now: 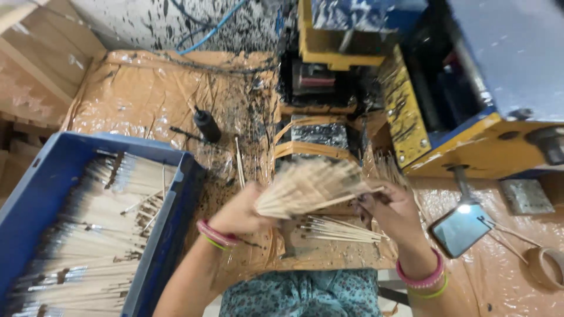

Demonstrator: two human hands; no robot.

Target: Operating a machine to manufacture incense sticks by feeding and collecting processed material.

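Observation:
My left hand grips the base of a fanned bundle of thin pale wooden sticks, held above the plastic-covered bench. My right hand touches the bundle's right side, its fingers on a stick that juts out toward it. Below the hands several loose sticks with dark tips lie on the bench. Both wrists carry pink and green bangles.
A blue crate packed with several dark-tipped sticks stands at the left. A black bottle sits on the paint-spattered plastic sheet. A blue and yellow machine fills the right back. A small mirror and a tape roll lie at right.

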